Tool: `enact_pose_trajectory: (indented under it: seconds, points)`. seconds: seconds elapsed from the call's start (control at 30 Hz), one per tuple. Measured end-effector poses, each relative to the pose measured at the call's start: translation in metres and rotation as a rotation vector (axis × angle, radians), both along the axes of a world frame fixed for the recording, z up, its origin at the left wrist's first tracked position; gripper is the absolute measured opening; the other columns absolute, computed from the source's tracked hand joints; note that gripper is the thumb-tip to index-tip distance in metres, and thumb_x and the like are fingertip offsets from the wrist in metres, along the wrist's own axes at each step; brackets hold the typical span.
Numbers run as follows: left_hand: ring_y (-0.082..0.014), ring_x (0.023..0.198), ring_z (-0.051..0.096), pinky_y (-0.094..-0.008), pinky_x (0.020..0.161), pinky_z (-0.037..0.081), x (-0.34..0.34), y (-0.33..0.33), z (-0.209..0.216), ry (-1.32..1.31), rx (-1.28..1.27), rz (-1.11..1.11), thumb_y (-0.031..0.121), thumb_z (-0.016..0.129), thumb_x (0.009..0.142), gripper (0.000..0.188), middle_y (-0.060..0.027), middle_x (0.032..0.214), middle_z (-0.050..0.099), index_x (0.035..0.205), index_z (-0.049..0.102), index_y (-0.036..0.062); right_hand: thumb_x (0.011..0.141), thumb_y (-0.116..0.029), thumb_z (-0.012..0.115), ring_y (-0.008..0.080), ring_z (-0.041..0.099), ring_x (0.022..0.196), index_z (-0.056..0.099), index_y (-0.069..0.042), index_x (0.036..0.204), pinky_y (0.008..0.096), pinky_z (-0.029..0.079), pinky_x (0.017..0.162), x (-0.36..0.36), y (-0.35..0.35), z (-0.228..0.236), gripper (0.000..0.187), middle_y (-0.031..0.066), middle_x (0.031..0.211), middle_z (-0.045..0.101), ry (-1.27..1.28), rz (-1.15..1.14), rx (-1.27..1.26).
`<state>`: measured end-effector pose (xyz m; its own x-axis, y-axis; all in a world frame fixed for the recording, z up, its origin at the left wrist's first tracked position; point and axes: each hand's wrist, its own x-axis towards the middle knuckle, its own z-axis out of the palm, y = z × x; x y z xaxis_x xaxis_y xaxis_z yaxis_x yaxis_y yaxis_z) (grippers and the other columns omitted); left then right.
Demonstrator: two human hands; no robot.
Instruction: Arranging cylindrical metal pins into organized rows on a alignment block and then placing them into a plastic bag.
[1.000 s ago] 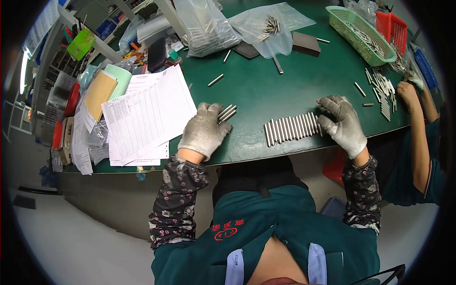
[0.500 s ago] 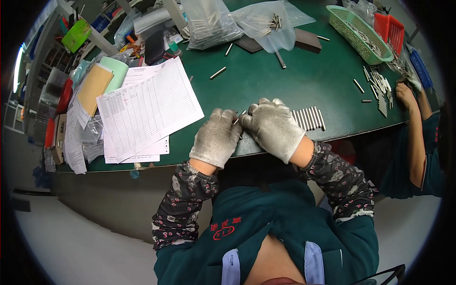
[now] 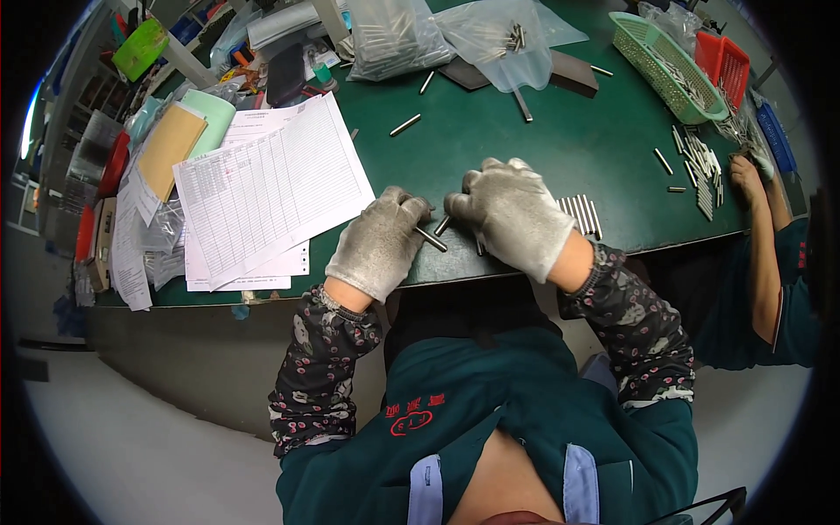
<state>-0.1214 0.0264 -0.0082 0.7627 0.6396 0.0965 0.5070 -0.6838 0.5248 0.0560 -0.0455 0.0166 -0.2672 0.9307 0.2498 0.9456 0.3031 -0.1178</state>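
My left hand, in a grey-white work glove, is closed on a short metal pin that sticks out past its fingertips toward the table's near edge. To its right, my gloved right hand has its fingers curled down and pinched at the top end of a second metal pin. Another pin end shows under that hand. Beside the right hand lies a row of metal pins, side by side, partly hidden behind the glove.
Printed sheets cover the table's left side. Loose pins lie farther back, near plastic bags of pins. At right stand a green basket and a red basket. A co-worker's hand is near another pin pile.
My hands have moved apart, the left one to the left and the right one slightly away from me. The pins between them now show more plainly.
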Motion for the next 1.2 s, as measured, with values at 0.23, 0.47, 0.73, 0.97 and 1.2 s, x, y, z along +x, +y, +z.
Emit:
enact_pose_trajectory:
  seconds: [0.23,0.47,0.73,0.97,1.2]
  points:
    - [-0.0275,0.088,0.06,-0.0344,0.077,0.051,-0.002,0.005,-0.006,-0.008,0.027,-0.014,-0.003,0.063,0.075,0.02,-0.0111,0.097,0.055,0.094,0.06,0.0026,0.072,-0.017,0.058,0.0248,0.059,0.089,0.068,-0.009,0.075,0.0368,0.044,0.08,-0.01,0.03,-0.005,0.013,0.0077,0.084,0.063,-0.248,-0.001,-0.156]
    - [-0.0298,0.089,0.058,-0.0361,0.077,0.05,0.012,0.0,-0.018,-0.153,0.106,0.067,-0.008,0.059,0.073,0.022,-0.012,0.097,0.055,0.093,0.06,0.0024,0.071,-0.022,0.06,0.028,0.058,0.076,0.068,-0.007,0.072,0.0401,0.046,0.073,-0.002,0.015,-0.005,0.017,0.0099,0.07,0.061,0.14,0.007,-0.081]
    - [-0.0292,0.09,0.057,-0.0381,0.079,0.048,0.039,-0.006,-0.018,-0.203,0.203,-0.199,-0.01,0.052,0.072,0.023,-0.0093,0.091,0.059,0.089,0.058,0.0045,0.071,-0.016,0.061,0.0279,0.057,0.072,0.064,-0.006,0.067,0.0377,0.045,0.069,0.081,-0.048,0.001,0.011,0.0081,0.067,0.06,0.331,-0.287,0.123]
    - [-0.0353,0.107,0.049,-0.0409,0.091,0.044,0.049,-0.013,-0.014,-0.323,0.216,-0.239,0.017,0.067,0.074,0.047,-0.0173,0.116,0.051,0.115,0.051,-0.0001,0.058,-0.037,0.074,0.0328,0.05,0.107,0.058,-0.008,0.12,0.0441,0.037,0.094,0.119,-0.088,-0.009,0.07,0.0121,0.118,0.056,0.232,-0.244,-0.037]
    - [-0.0352,0.132,0.029,-0.05,0.11,0.02,0.066,-0.024,-0.023,0.055,0.4,-0.326,0.045,0.063,0.078,0.074,-0.0166,0.136,0.037,0.13,0.04,-0.0019,0.056,-0.039,0.073,0.0349,0.053,0.1,0.064,-0.007,0.108,0.0436,0.039,0.09,0.115,-0.082,-0.02,0.062,0.0149,0.107,0.06,0.192,-0.271,-0.028]
